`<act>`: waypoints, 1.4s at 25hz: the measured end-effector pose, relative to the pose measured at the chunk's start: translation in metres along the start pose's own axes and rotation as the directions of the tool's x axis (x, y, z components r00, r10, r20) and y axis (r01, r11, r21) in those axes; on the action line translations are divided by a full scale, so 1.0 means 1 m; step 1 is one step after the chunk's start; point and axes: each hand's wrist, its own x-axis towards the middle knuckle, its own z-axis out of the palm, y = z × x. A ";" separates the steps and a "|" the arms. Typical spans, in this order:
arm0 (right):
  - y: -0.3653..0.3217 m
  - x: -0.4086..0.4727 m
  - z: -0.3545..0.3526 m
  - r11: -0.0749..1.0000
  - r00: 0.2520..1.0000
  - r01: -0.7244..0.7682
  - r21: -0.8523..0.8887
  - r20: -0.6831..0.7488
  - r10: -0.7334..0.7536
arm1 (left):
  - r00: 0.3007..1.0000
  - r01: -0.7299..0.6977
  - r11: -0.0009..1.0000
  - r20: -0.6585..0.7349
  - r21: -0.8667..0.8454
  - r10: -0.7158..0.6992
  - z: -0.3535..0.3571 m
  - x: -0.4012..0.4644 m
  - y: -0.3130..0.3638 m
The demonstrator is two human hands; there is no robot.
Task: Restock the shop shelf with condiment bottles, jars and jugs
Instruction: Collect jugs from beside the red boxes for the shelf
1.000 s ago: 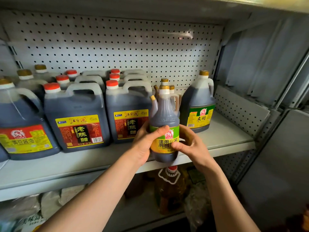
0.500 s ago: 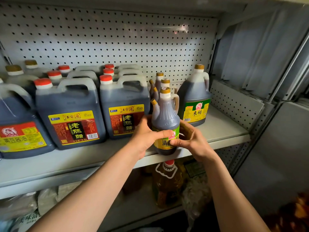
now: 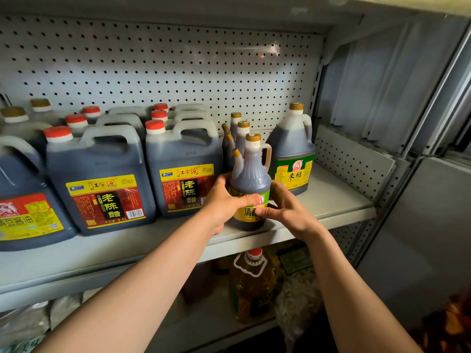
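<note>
Shelf: the grey metal shelf [image 3: 339, 197] is largely stocked; its left and middle are filled, while bare board shows at the front right corner.
Jugs: square red-capped vinegar jugs [image 3: 102, 184] stand in rows front to back, with gold-capped soy sauce jugs [image 3: 20, 200] at the far left.
Rice vinegar jug: one green-labelled rice vinegar jug [image 3: 293, 156] stands alone near the right end.
Bottle in hand: a dark handled vinegar bottle [image 3: 251, 179] stands upright at the front edge of the shelf, between the red-capped jugs and the green-labelled jug, in front of a few like bottles [image 3: 240, 133]; its base seems to rest on the board.
Left hand: the left hand [image 3: 224, 200] wraps the bottle's left side, thumb across the label.
Right hand: the right hand [image 3: 288, 207] grips the right side, fingers curled round it.
Left to do: by my judgement, letting go, perhaps nudging it back, then filling the right-hand space.
Lower shelf: an oil jug [image 3: 252, 284] sits below.
</note>
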 end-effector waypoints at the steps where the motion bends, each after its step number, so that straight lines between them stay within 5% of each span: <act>1: 0.001 0.002 -0.001 1.000 1.000 -0.006 0.008 0.008 0.006 | 1.000 0.001 1.000 -0.008 0.005 -0.001 0.000 0.002 -0.001; 14: 0.009 0.012 -0.015 0.995 0.998 -0.041 0.087 0.053 0.037 | 0.997 -0.044 0.988 -0.058 0.146 0.053 0.011 0.007 0.002; 16: 0.011 0.011 -0.014 0.994 0.999 -0.037 0.102 0.040 0.033 | 0.990 -0.094 0.969 -0.080 0.229 0.115 0.007 0.005 0.011; 22: 0.012 0.011 -0.011 0.990 1.000 -0.011 0.142 0.031 0.007 | 0.914 -0.345 0.931 -0.184 0.117 0.362 -0.016 0.008 0.066; 35: 0.012 0.013 -0.005 0.994 0.999 -0.042 0.103 0.029 0.039 | 0.926 -0.376 0.903 0.089 0.207 0.366 -0.018 0.030 0.092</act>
